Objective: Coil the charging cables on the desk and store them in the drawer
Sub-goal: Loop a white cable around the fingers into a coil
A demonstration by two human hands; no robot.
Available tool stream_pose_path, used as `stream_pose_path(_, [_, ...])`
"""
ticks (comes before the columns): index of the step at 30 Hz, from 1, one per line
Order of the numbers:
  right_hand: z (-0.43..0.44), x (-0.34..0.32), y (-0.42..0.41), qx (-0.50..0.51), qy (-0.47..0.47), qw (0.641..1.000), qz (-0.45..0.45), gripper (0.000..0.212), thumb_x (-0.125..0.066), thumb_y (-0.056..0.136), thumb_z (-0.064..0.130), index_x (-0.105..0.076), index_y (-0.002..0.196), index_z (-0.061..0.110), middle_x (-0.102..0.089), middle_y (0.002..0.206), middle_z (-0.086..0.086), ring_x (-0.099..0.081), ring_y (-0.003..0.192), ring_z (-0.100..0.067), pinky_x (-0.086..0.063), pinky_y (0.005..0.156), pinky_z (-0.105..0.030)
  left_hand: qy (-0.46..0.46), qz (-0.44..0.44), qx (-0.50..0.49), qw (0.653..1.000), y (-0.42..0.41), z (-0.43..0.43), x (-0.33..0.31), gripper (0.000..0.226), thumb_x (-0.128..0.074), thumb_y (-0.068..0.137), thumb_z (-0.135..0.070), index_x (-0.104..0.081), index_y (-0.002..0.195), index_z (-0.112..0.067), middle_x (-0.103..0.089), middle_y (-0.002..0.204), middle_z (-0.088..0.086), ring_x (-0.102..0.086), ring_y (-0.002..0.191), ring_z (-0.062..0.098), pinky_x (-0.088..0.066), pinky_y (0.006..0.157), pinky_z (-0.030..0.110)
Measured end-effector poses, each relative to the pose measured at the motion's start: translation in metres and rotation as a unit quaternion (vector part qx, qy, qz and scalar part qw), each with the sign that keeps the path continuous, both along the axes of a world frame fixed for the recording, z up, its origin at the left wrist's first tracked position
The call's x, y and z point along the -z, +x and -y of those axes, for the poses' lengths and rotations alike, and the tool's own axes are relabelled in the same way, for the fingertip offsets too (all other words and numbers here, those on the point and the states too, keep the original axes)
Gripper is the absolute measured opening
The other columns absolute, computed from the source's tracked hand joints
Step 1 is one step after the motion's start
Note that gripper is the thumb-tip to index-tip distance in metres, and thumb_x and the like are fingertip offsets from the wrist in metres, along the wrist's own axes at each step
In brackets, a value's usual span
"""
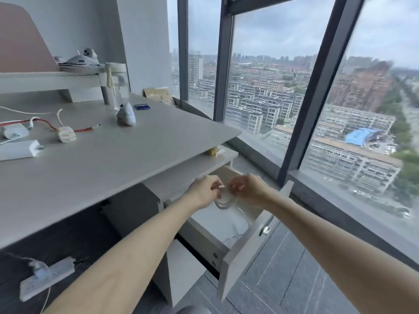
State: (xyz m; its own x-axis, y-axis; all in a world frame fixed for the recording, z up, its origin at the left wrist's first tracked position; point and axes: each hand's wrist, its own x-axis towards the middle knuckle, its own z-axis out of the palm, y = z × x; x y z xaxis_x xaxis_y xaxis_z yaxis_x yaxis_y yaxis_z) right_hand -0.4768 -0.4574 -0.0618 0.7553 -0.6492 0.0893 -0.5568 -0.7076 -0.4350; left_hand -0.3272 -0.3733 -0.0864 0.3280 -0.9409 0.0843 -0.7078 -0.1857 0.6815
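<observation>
Both hands meet above the open drawer [243,248] at the desk's right end. My left hand [205,189] and my right hand [246,188] each pinch a coiled white cable [223,203], whose loops hang below the fingers over the drawer's inside. Another white cable [246,219] lies in the drawer. On the grey desk [118,159] at the left lie a red cable [48,125], a small cream charger [66,134], a white power brick [19,150] and a further white adapter [14,131] with thin white cables.
A white mouse [126,114], a blue card [142,106] and a glass jar [118,85] stand further back on the desk. A power strip [46,278] lies on the dark floor under the desk. Large windows [294,87] run along the right.
</observation>
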Motion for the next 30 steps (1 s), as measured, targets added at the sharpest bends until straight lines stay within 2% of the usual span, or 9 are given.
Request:
stream_pose_path(3, [0.008,0.021,0.006,0.002,0.028,0.999,-0.037,0.007,-0.066,0.089,0.023,-0.071,0.085,0.025,-0.07,0.092,-0.002,-0.063,0.088,-0.02,-0.048,0.076,-0.031,0.042,0.032,0.01,0.999,0.001,0.006,0.022,0.012,-0.058,0.093,-0.023,-0.07,0.095,-0.023,-0.074,0.085,-0.004,-0.067,0.084,0.014,-0.053,0.076,0.029])
stream_pose_path(5, [0.012,0.034,0.013,0.003,0.032,0.997,-0.075,0.012,-0.065,0.088,0.023,-0.067,0.078,0.029,-0.068,0.089,-0.001,-0.062,0.089,-0.023,-0.05,0.075,-0.032,0.066,0.037,0.014,0.997,0.004,0.008,0.033,0.015,-0.058,0.092,-0.021,-0.071,0.096,-0.023,-0.074,0.084,-0.005,-0.067,0.085,0.012,-0.052,0.077,0.027])
stream_pose_path(8, [0.014,0.047,0.023,-0.001,0.059,0.992,-0.113,0.009,-0.063,0.086,0.023,-0.069,0.083,0.028,-0.069,0.083,-0.003,-0.065,0.084,-0.023,-0.054,0.072,-0.03,0.117,0.053,0.019,0.992,0.01,0.008,0.046,0.013,-0.059,0.09,-0.022,-0.071,0.093,-0.026,-0.073,0.082,-0.008,-0.065,0.085,0.011,-0.051,0.078,0.027])
stream_pose_path(12, [0.01,0.062,0.036,-0.023,0.105,0.976,-0.192,0.014,-0.059,0.083,0.014,-0.071,0.089,0.016,-0.07,0.067,0.0,-0.068,0.063,-0.012,-0.047,0.054,-0.018,0.238,0.113,0.05,0.963,0.014,0.01,0.053,0.005,-0.062,0.087,-0.029,-0.066,0.083,-0.029,-0.071,0.088,-0.004,-0.067,0.085,0.021,-0.055,0.072,0.032])
stream_pose_path(15, [0.008,0.075,0.045,-0.043,0.129,0.959,-0.248,0.014,-0.058,0.084,0.008,-0.07,0.092,0.006,-0.075,0.077,-0.009,-0.073,0.068,-0.02,-0.054,0.062,-0.026,0.314,0.162,0.081,0.932,0.009,0.013,0.053,0.009,-0.062,0.086,-0.022,-0.068,0.092,-0.022,-0.069,0.092,0.003,-0.064,0.084,0.024,-0.047,0.067,0.028])
stream_pose_path(19, [0.009,0.089,0.053,-0.071,0.122,0.951,-0.273,0.017,-0.058,0.085,0.006,-0.073,0.093,0.008,-0.066,0.057,0.005,-0.067,0.055,-0.012,-0.053,0.053,-0.022,0.371,0.181,0.096,0.906,0.004,0.017,0.052,0.005,-0.063,0.083,-0.02,-0.061,0.087,-0.019,-0.063,0.094,0.014,-0.055,0.078,0.025,-0.042,0.068,0.03])
stream_pose_path(25, [0.011,0.1,0.055,-0.077,0.135,0.94,-0.303,0.014,-0.064,0.079,0.015,-0.068,0.08,0.028,-0.075,0.073,0.001,-0.074,0.076,-0.017,-0.061,0.076,-0.035,0.401,0.217,0.082,0.886,0.002,0.019,0.052,0.009,-0.061,0.085,-0.02,-0.059,0.093,-0.016,-0.064,0.111,0.007,-0.058,0.086,0.027,-0.043,0.07,0.031])
stream_pose_path(27, [0.013,0.099,0.055,-0.076,0.158,0.938,-0.299,0.012,-0.067,0.079,0.019,-0.07,0.086,0.028,-0.077,0.082,-0.001,-0.075,0.081,-0.016,-0.06,0.073,-0.03,0.404,0.228,0.075,0.883,0.001,0.018,0.049,0.014,-0.063,0.086,-0.023,-0.058,0.097,-0.016,-0.063,0.115,0.007,-0.058,0.088,0.026,-0.046,0.075,0.033])
stream_pose_path(30, [0.015,0.09,0.051,-0.075,0.204,0.932,-0.289,0.028,-0.073,0.081,0.024,-0.069,0.109,0.021,-0.076,0.095,-0.003,-0.07,0.076,-0.009,-0.053,0.062,-0.022,0.4,0.222,0.064,0.887,0.003,0.017,0.044,0.028,-0.069,0.083,-0.036,-0.061,0.102,-0.018,-0.064,0.115,0.003,-0.06,0.09,0.024,-0.048,0.077,0.032])
